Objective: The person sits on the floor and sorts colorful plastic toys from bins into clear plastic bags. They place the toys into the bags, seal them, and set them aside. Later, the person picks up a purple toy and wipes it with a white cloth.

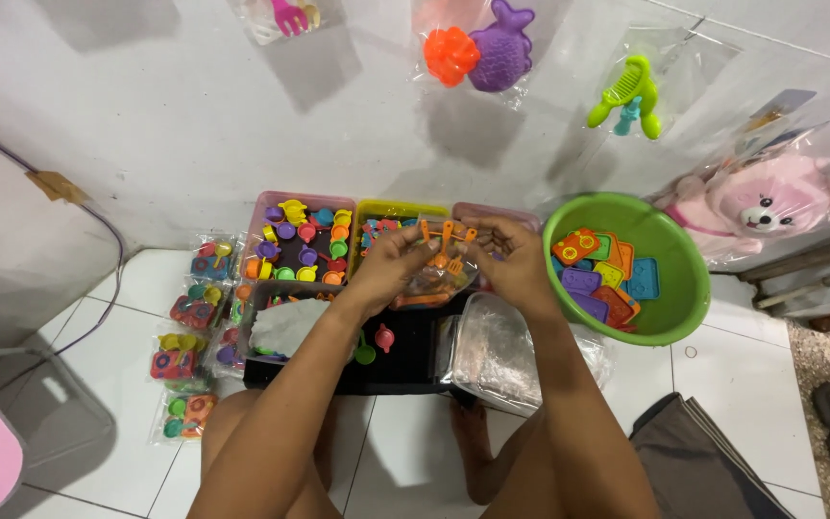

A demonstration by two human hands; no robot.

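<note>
My two hands hold a small clear bag of toy pieces above the sorting trays.

My left hand (pixel 391 261) and right hand (pixel 509 258) meet at about twelve o'clock from me, fingers pressed together and pinching the mouth of the clear bag (pixel 434 279), which hangs between them. Orange toy forks (pixel 444 235) stick up out of it, long axis pointing to twelve, just beside my left fingertips, the nearer hand. Pink tray of toy cups (pixel 271 207) at eleven o'clock; green basin (pixel 670 317) of flat coloured tiles at two; filled packets (pixel 180 360) on the floor at nine.
</note>
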